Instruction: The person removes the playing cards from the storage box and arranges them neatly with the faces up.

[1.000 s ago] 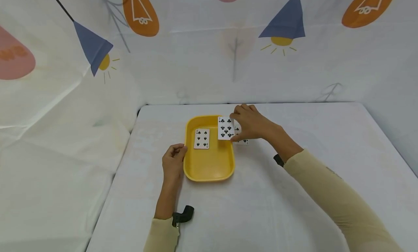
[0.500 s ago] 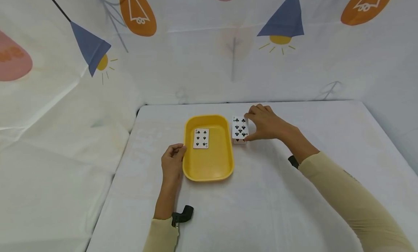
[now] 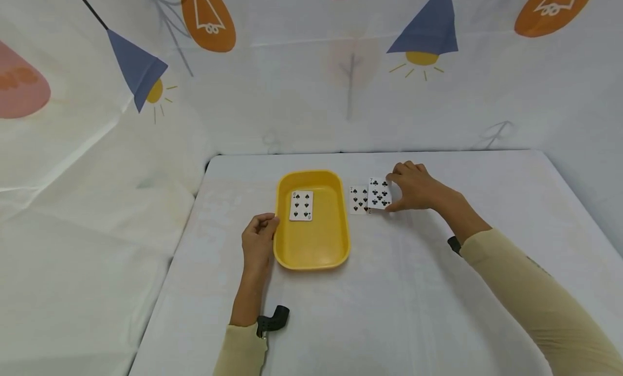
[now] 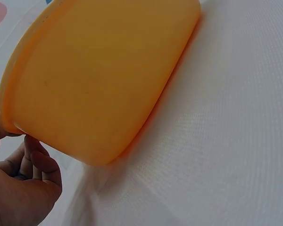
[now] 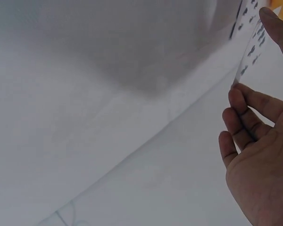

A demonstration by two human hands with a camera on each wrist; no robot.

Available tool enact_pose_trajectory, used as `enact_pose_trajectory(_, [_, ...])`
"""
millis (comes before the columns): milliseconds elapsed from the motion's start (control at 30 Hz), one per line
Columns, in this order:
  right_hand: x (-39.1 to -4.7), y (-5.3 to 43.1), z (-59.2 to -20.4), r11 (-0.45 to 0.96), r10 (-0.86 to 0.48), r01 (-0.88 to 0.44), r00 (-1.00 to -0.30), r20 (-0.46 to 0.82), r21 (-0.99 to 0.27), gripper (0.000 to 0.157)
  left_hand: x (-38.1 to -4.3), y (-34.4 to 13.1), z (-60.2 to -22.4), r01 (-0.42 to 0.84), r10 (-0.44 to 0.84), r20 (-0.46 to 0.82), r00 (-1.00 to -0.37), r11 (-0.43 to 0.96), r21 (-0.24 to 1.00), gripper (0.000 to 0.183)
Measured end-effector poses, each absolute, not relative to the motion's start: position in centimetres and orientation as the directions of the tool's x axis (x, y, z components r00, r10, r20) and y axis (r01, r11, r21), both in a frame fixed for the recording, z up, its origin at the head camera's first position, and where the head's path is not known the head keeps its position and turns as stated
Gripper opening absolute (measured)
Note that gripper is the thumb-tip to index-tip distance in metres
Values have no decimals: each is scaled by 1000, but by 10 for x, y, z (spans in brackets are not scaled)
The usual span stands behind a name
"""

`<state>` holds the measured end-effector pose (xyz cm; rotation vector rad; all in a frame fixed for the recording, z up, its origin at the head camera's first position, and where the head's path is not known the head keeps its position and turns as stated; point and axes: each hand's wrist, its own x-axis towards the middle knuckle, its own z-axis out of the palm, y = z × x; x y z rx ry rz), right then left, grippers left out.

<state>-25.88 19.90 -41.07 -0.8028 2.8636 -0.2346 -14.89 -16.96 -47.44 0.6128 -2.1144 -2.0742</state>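
Observation:
My right hand (image 3: 417,188) pinches a seven of clubs playing card (image 3: 379,193) by its right side, thumb at the near corner and a finger at the far one. In the right wrist view the card (image 5: 253,51) stands almost edge-on between the fingertips. Partly under its left edge lies a seven of spades (image 3: 358,200) on the table. Inside the yellow tray (image 3: 311,246) a six of spades (image 3: 301,205) lies face up at the upper left. My left hand (image 3: 259,241) grips the tray's left rim; thumb and fingers meet around it in the left wrist view (image 4: 28,188).
A white cloth covers the table (image 3: 399,300). Behind it hangs a white printed curtain (image 3: 302,94), and another white cloth (image 3: 87,230) drapes along the left side. The tray's right wall stands close to the seven of spades.
My right hand has carried the seven of clubs rightward, from over the tray's right edge, past the seven of spades, uncovering most of that card. The left hand and tray have stayed in place.

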Motion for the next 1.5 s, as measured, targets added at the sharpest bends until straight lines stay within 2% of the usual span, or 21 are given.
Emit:
enact_pose_trajectory(567, [-265, 207, -432, 857, -512, -488, -843, -163, -169, 83, -149, -172, -475, -200, -367, -201, -909, -41, 979, 23])
enact_pose_trajectory(1500, [-269, 208, -441, 859, -509, -476, -834, -211, -189, 83, -154, -171, -480, -175, -374, -172, -911, -27, 984, 23])
